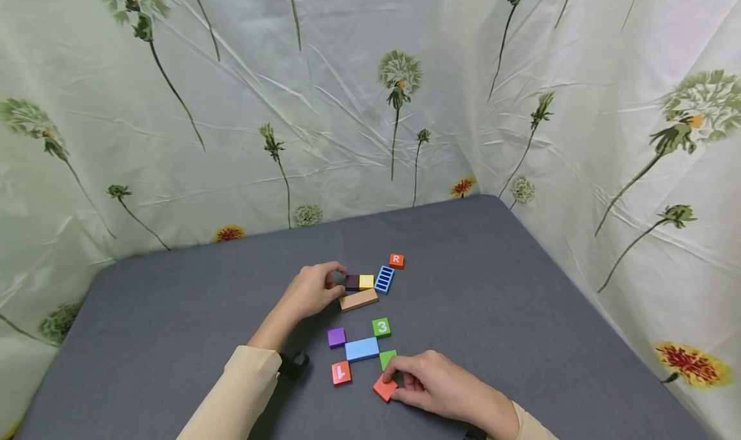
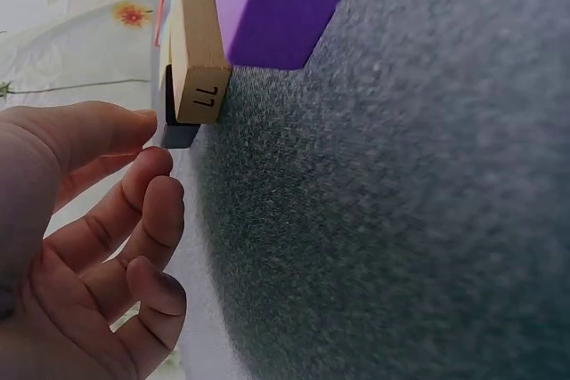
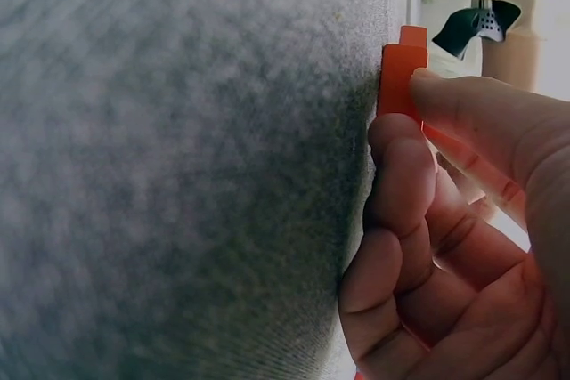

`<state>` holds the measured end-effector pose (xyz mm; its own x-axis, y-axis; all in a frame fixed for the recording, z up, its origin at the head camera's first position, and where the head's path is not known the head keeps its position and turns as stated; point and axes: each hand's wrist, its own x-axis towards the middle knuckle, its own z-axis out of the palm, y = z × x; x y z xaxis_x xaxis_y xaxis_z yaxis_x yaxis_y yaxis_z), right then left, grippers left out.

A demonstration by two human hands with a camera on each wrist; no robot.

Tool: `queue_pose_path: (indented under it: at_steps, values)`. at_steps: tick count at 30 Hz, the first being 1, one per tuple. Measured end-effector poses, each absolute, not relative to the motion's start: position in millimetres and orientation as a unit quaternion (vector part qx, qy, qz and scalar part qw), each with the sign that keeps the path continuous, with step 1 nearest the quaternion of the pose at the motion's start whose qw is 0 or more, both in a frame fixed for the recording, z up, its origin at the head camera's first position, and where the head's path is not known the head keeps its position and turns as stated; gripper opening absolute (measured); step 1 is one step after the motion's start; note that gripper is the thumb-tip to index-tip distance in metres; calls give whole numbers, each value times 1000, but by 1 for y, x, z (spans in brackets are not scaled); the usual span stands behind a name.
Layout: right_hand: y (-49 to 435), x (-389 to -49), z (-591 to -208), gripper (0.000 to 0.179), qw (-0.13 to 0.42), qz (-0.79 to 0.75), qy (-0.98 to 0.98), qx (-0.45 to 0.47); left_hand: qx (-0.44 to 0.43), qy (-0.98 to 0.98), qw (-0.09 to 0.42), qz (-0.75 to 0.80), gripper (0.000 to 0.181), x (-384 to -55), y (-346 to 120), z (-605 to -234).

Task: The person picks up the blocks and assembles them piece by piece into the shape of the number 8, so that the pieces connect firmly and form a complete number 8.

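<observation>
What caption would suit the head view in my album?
The right fingers pinch a red block; the left fingers curve beside a dark block.

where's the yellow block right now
In the head view, the yellow block sits right of the dark block by the left hand, with the blue striped block on its right and the tan block nearer the viewer.

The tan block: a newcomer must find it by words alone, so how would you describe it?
On the grey table, find the left hand. Beside it, on the near side of the black block and yellow block, lies the tan block. Among all the pieces, it alone is wood-coloured.
</observation>
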<state>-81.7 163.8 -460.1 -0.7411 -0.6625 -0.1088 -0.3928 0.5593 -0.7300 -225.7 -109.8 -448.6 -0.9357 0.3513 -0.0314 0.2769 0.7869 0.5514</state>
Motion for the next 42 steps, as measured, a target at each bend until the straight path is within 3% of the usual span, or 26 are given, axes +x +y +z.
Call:
queue_pose_path:
  at_steps: [18,42]
  values:
    - [164,-81,-462,15,184,-359,861,-311,163,948,109,252,34,-237,-101,-451]
    - [164,-80,-461,15,166,-357,861,-323,130,952,38,273,27,-210,-134,-460]
